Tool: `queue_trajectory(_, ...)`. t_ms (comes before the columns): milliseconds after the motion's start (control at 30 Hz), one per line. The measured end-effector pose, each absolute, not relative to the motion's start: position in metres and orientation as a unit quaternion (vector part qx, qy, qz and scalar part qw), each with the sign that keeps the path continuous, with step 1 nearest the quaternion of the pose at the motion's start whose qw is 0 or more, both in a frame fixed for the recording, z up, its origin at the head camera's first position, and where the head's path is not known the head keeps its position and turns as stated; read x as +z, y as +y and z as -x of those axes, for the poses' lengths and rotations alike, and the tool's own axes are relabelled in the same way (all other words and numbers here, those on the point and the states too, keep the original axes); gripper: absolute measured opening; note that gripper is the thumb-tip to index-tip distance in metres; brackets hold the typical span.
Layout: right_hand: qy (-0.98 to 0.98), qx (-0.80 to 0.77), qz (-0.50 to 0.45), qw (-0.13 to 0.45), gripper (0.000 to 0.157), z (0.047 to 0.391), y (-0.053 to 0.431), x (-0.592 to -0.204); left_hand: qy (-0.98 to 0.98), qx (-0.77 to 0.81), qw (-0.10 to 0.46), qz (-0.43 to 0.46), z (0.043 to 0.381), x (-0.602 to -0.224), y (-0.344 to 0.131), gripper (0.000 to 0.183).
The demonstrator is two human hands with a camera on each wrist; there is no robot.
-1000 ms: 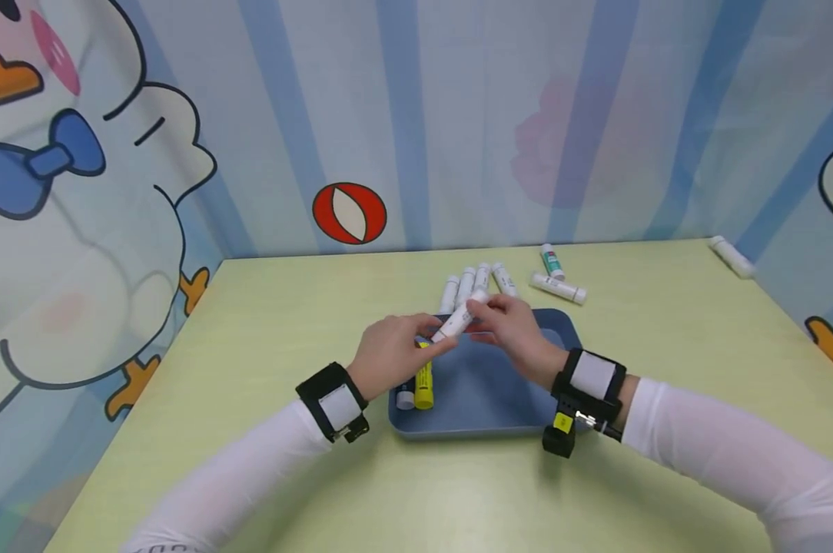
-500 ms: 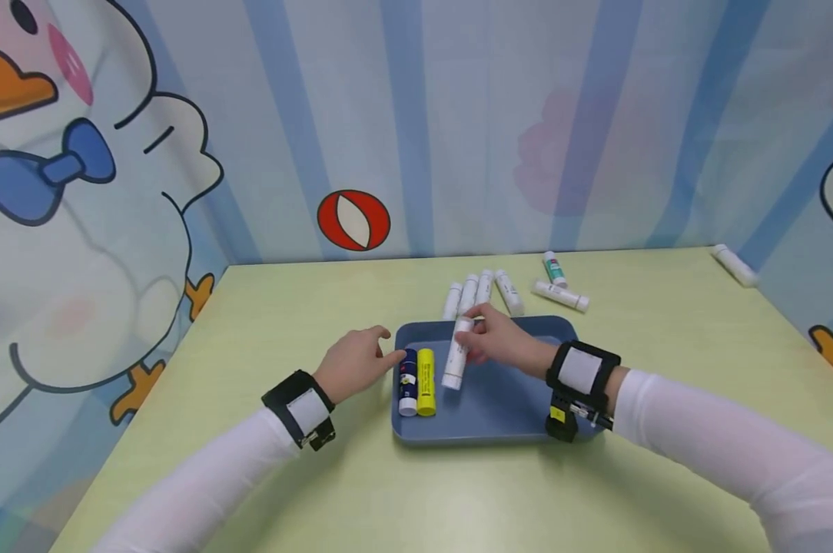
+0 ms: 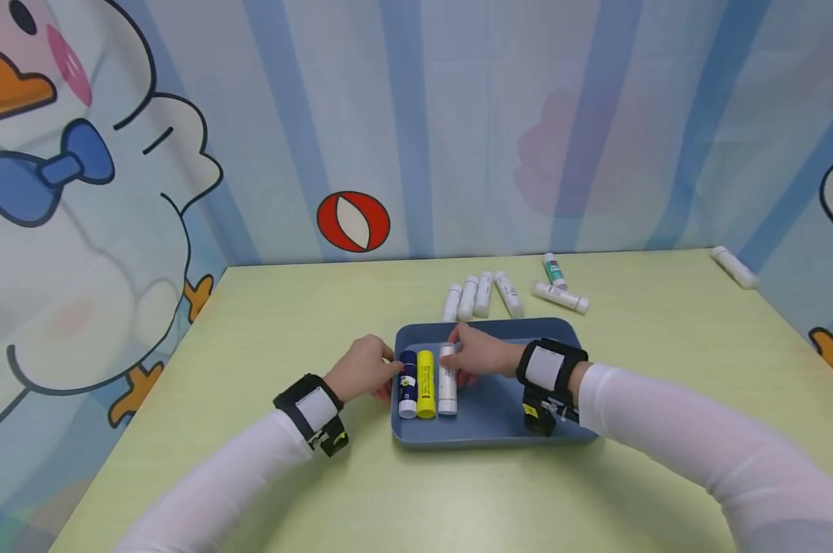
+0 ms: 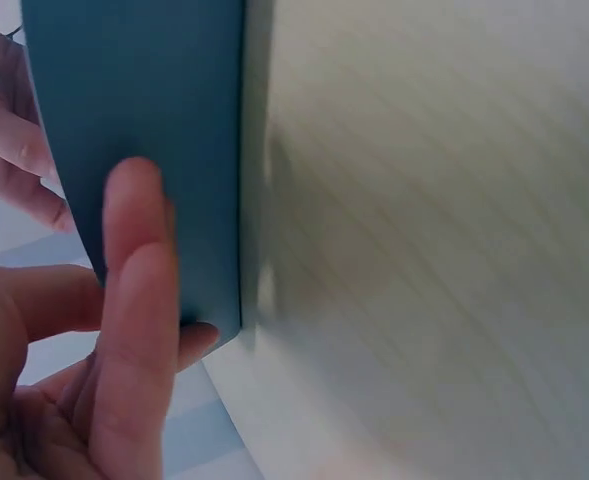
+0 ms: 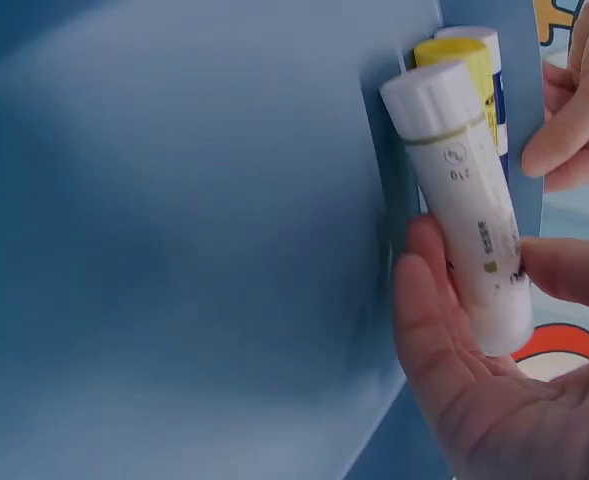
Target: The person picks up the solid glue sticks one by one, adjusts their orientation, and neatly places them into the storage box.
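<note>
My right hand (image 3: 484, 353) holds a white glue stick (image 5: 464, 200) between thumb and fingers, inside the blue tray (image 3: 506, 430). The stick points lengthwise toward me, its cap end nearer. To its left lie a yellow glue stick (image 3: 426, 384) and a dark blue one (image 3: 407, 384) with a white cap, side by side along the tray's left wall. At that wall, my left hand (image 3: 364, 369) grips the rim. In the left wrist view, its fingers (image 4: 139, 300) press on the tray's outer side.
Behind the tray, several white glue sticks (image 3: 484, 294) lie in a loose row. Farther right are a green-and-white glue stick (image 3: 554, 270) and a white one (image 3: 560, 296) lying crosswise. Another white stick (image 3: 733, 266) lies at the table's back right corner, against the printed wall.
My right hand has brought the white glue stick down into the tray beside the yellow one. The left hand let go of that stick, moved left, and took hold of the tray's rim.
</note>
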State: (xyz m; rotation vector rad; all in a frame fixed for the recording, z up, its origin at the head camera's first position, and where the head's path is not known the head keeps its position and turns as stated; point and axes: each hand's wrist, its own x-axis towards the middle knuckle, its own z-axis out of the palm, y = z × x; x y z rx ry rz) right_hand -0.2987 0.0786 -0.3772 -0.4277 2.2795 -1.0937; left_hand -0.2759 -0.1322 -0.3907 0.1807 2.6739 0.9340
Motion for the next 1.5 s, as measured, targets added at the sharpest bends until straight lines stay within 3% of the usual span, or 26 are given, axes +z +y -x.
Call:
queue_trajectory(667,0.886,-0.325,0.134,0.303,0.031,0.314,0.061,-0.389,0.925,0.340,0.156,-0.062,0.275,-0.392,-0.132,0.021)
queue_trajectory(1167,0.870,-0.355,0.153,0.306,0.049,0.314,0.083,-0.370,0.925,0.340,0.162,-0.057,0.277,-0.392,-0.133,0.022)
queue_trajectory(1333,0.878,-0.364,0.183,0.254,0.045,0.323,0.102,-0.363,0.926,0.338,0.162,-0.051,0.279,-0.394,-0.133,0.022)
queue_trajectory(1500,0.887,-0.388,0.219,0.120,0.043,0.336,0.135,-0.351,0.923,0.342,0.167,-0.047,0.279,-0.396,-0.132,0.026)
